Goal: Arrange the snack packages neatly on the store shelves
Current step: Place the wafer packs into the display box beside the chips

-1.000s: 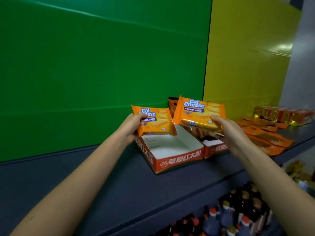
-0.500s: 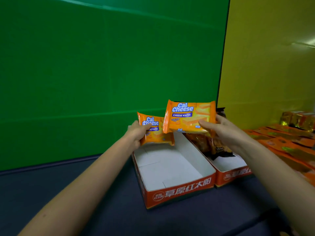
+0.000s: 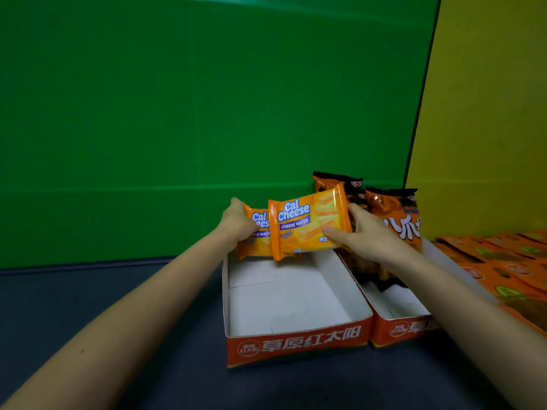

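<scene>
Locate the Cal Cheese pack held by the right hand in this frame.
In the head view, the front Cal Cheese pack sits centre frame, gripped by the right hand above the far end of the empty tray, overlapping the left hand's pack.

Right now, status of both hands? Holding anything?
Left hand: closed on the rear Cal Cheese pack, at the back of the empty tray.
Right hand: closed on the front Cal Cheese pack.

Two trays (image 3: 296, 344) side by side — shelf (image 3: 118, 306)
</scene>
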{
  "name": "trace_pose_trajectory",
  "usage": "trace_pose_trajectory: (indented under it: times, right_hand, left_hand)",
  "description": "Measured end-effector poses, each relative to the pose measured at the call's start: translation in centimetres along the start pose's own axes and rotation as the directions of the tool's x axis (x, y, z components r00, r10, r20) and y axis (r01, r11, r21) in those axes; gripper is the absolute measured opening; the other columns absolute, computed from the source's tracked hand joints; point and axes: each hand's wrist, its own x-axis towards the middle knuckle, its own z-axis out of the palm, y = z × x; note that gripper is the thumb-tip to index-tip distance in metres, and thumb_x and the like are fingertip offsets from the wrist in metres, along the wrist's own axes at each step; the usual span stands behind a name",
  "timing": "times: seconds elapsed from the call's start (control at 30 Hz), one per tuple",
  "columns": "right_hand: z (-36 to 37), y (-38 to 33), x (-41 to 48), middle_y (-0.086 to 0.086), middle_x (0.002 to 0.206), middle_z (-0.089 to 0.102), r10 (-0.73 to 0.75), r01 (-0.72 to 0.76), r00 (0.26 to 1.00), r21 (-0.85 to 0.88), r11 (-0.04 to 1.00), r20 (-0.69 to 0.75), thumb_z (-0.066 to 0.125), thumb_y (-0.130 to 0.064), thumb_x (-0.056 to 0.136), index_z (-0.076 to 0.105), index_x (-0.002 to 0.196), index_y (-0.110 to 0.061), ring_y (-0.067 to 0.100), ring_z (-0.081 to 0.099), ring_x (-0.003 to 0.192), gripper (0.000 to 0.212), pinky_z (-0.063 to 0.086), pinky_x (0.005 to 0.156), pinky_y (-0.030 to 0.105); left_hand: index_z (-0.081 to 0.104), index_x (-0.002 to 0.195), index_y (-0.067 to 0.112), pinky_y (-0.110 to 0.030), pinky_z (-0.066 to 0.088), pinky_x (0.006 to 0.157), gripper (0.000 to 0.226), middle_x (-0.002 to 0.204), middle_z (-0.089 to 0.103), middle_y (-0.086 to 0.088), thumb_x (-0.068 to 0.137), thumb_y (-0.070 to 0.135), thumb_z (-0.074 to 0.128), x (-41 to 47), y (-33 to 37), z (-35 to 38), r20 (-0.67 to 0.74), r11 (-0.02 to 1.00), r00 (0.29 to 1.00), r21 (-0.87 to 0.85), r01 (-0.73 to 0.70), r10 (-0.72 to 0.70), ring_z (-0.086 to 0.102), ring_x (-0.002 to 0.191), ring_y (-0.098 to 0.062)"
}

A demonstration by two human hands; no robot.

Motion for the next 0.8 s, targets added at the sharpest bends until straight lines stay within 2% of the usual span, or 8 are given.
trace_pose_trajectory:
  times: [0.13, 0.23, 0.33, 0.47, 0.57, 0.67, 0.8]
  right_hand:
    - [0.3, -0.5, -0.4, 0.008, 0.122, 0.061, -0.074, 0.071, 0.997, -0.157, 0.985, -0.013, 0.062, -0.036, 0.086, 0.048, 0.122, -0.010, 0.026, 0.056, 0.110, 0.046, 0.044, 0.085, 0.034]
    - [0.9, -0.8, -0.7, 0.008, 0.118, 0.061, -0.119, 0.117, 0.993, -0.205, 0.972, 0.003, 0.061, -0.035, 0.088, 0.049, 0.117, -0.009, 0.025, 0.056, 0.107, 0.041, 0.029, 0.067, 0.026]
    - [1.8, -1.3, -0.9, 0.009, 0.120, 0.059, -0.143, 0.144, 0.990, -0.222, 0.964, 0.020, 0.060, -0.035, 0.088, 0.049, 0.119, -0.007, 0.025, 0.055, 0.109, 0.043, 0.030, 0.071, 0.025]
    - [2.4, -1.9, -0.4, 0.010, 0.120, 0.058, -0.129, 0.133, 0.991, -0.226, 0.965, 0.032, 0.060, -0.034, 0.089, 0.048, 0.118, -0.006, 0.025, 0.054, 0.109, 0.042, 0.031, 0.072, 0.025]
    - [2.9, -2.3, 0.0, 0.011, 0.123, 0.056, -0.121, 0.134, 0.991, -0.252, 0.958, 0.064, 0.059, -0.031, 0.090, 0.046, 0.120, -0.004, 0.026, 0.052, 0.113, 0.042, 0.028, 0.072, 0.024]
    - [3.6, -2.7, 0.7, 0.015, 0.126, 0.054, -0.081, 0.108, 0.991, -0.281, 0.954, 0.106, 0.058, -0.028, 0.090, 0.040, 0.123, -0.002, 0.029, 0.052, 0.115, 0.046, 0.034, 0.075, 0.026]
    - [4.2, -3.3, 1.9, 0.020, 0.123, 0.054, -0.014, 0.034, 0.997, -0.287, 0.957, 0.072, 0.063, -0.017, 0.088, 0.029, 0.127, 0.000, 0.036, 0.057, 0.108, 0.054, 0.041, 0.073, 0.033]
  left_hand:
    - [0.054, 0.113, 0.004, -0.033, 0.043, 0.083, 0.054, 0.117, 0.059, -0.017, 0.068, 0.019, 0.079, 0.4, 0.7, -1.5, -0.036, 0.947, 0.987, 0.288, -0.142, 0.159, 0.054, 0.105, -0.031]
    - [0.062, 0.104, 0.008, -0.033, 0.046, 0.080, 0.048, 0.109, 0.064, -0.016, 0.062, 0.021, 0.081, 0.6, 0.7, -2.3, -0.030, 0.878, 0.973, 0.438, -0.192, 0.228, 0.058, 0.101, -0.032]
    - [0.064, 0.101, 0.010, -0.035, 0.047, 0.079, 0.039, 0.103, 0.067, -0.016, 0.065, 0.020, 0.075, 0.6, 0.5, -2.3, -0.022, 0.800, 0.952, 0.548, -0.245, 0.306, 0.061, 0.097, -0.034]
    - [0.066, 0.101, 0.012, -0.033, 0.041, 0.084, 0.034, 0.103, 0.069, -0.008, 0.071, 0.024, 0.073, 1.0, -0.2, -2.9, 0.038, 0.732, 0.914, 0.585, -0.348, 0.404, 0.060, 0.100, -0.030]
    - [0.069, 0.100, 0.011, -0.033, 0.043, 0.085, 0.031, 0.099, 0.071, -0.008, 0.070, 0.019, 0.073, 1.3, -0.6, -3.4, 0.067, 0.738, 0.898, 0.545, -0.398, 0.435, 0.061, 0.098, -0.029]
    - [0.070, 0.101, 0.007, -0.033, 0.047, 0.082, 0.031, 0.098, 0.071, -0.012, 0.070, 0.011, 0.071, 1.3, -1.1, -3.7, 0.104, 0.732, 0.875, 0.507, -0.455, 0.472, 0.062, 0.093, -0.030]
    - [0.066, 0.109, 0.005, -0.033, 0.045, 0.083, 0.033, 0.109, 0.065, -0.013, 0.076, 0.005, 0.065, 1.1, -1.5, -4.6, 0.057, 0.720, 0.863, 0.525, -0.454, 0.502, 0.057, 0.100, -0.031]
